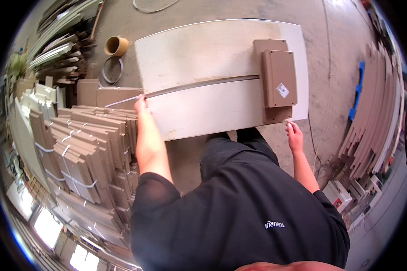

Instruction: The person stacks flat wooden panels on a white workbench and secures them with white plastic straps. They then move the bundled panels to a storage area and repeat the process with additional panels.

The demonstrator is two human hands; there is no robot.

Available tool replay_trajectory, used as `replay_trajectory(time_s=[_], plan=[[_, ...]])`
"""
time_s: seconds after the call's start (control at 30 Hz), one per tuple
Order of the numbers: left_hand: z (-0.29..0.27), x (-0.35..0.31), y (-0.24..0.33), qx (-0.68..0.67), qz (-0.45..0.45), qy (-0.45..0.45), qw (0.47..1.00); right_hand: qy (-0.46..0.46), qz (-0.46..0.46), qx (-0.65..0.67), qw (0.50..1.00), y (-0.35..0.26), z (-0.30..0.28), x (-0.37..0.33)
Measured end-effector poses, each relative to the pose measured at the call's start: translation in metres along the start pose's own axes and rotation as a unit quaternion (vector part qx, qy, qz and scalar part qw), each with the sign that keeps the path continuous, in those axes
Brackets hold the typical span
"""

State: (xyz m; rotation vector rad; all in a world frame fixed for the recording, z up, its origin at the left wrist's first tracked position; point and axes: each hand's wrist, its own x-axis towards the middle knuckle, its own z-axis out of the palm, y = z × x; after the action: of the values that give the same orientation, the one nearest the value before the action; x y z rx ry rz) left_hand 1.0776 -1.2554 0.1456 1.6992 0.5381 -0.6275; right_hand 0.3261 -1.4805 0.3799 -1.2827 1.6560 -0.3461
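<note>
A pale work table [212,108] stands before me, with a dark groove running across it from the left edge. My left hand [141,104] is closed at the table's left edge, by the end of this groove. It grips a thin strap [122,101], whose pale end sticks out to the left. At the table's near right edge my right hand [295,134] has its fingers curled together; what they hold, if anything, is too small to make out. A stack of brown panels [278,67] with a white label lies across the groove's right end.
Bundles of strapped brown boards [72,167] are piled close on the left. A cardboard tube [116,46] and a strap coil [112,70] lie beyond them. Long brown panels [371,108] lean on the right, near a blue piece [357,90] and a white box [338,194].
</note>
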Motion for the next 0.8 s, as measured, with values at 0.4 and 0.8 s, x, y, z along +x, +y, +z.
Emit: replay_trajectory(time_s=[0.4, 0.8], plan=[[0.122, -0.4, 0.183, 0.358, 0.704, -0.191, 0.583, 0.03, -0.502, -0.099, 0.859, -0.265, 0.035, -0.024], [0.15, -0.58, 0.194, 0.223, 0.642, -0.254, 0.688, 0.161, -0.414, -0.324, 0.835, -0.138, -0.079, 0.079]])
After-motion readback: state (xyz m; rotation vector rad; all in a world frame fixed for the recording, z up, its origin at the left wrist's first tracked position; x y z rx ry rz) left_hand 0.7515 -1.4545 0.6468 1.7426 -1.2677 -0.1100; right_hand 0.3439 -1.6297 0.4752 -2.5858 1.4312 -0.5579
